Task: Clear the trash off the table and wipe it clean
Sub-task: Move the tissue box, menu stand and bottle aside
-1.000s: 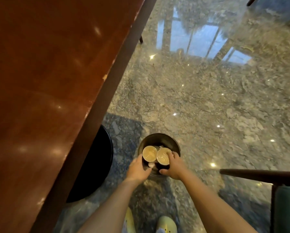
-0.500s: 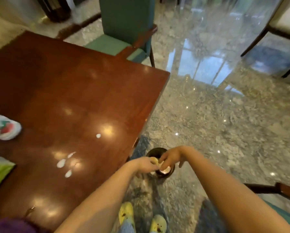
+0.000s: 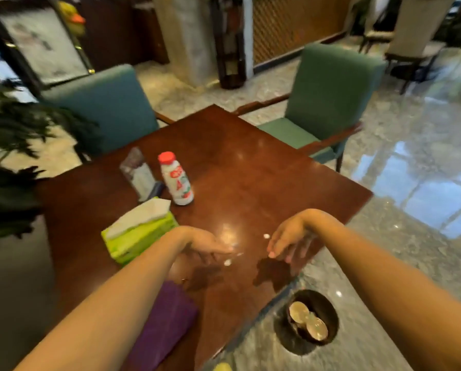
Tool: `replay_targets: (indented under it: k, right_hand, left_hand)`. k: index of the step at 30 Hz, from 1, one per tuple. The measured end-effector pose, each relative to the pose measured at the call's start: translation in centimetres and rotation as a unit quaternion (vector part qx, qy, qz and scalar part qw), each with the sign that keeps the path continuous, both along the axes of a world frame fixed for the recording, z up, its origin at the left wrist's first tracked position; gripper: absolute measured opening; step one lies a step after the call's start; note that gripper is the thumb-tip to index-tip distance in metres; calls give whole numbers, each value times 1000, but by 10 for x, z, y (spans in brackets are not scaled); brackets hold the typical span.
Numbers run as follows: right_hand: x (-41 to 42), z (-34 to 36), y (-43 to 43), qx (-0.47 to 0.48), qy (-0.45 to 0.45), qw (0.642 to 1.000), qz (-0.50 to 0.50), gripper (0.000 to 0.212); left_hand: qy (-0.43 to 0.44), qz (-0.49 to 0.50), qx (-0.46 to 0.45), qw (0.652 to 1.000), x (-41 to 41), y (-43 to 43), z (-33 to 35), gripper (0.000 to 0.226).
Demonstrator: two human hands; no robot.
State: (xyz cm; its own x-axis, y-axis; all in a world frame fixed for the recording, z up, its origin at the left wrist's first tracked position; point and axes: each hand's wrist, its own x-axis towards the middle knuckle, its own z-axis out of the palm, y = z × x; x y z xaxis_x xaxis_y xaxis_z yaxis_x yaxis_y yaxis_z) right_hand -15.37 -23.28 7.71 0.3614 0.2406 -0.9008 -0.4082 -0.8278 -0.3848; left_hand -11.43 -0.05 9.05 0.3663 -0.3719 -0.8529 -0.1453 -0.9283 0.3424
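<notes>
Both my hands hover empty over the near part of the dark wooden table (image 3: 250, 167). My left hand (image 3: 206, 243) and my right hand (image 3: 286, 238) have relaxed, straight fingers. Between them lie small white spots of spill (image 3: 266, 236) on the tabletop. A white bottle with a red cap (image 3: 176, 179) stands upright in the middle of the table. A green tissue pack (image 3: 139, 232) lies left of my left hand, and a purple cloth (image 3: 165, 325) lies at the near edge. On the floor to the right, a dark bin (image 3: 313, 319) holds two paper cups (image 3: 308, 319).
A small upright sign stand (image 3: 139, 174) is next to the bottle. Two green armchairs (image 3: 328, 103) sit at the far side of the table. A leafy plant (image 3: 10, 162) is at the left. Shiny marble floor spreads to the right.
My hands let go of the cups in the bin and rose over the tabletop. The view lifted from the floor to the whole table.
</notes>
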Motion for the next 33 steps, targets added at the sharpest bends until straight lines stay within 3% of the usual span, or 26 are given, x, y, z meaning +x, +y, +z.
replay_targets:
  k: [2,5,12,16,19,21,24,27,29,33]
  right_hand:
    - [20,3,36,-3,-27,999,33,42]
    - [45,4,90,7,-55,996,75,29]
    - [97,-5,179,6,-172,979,113,42]
    - [119,-24,205,-36,-278,951,126,51]
    - [132,-41,221,-49,-318,944,74,64]
    - [138,-51,230,-16,-325,945,28,72]
    - [143,-65,242,24,-354,935,-29,76]
    - [142,-69,252,34,-392,915,-90,71]
    - [140,-69,260,36,-413,907,-79,63]
    - [152,-69,300,34,-443,895,-42,59]
  left_hand:
    - [-18,24,14,999,4,42,0,41]
    - [-48,48,36,997,9,98,-1,48]
    - [-96,178,44,978,23,184,-14,42]
    - [-179,212,78,958,33,209,-24,56]
    - [-226,325,80,915,38,223,-42,74]
    - [-239,407,23,881,45,231,-63,89]
    - [-228,495,-154,824,57,240,-100,118]
    - [-209,530,-247,784,54,246,-109,112]
    - [-200,553,-293,754,50,253,-100,110]
    - [-193,562,-311,741,59,291,-93,104]
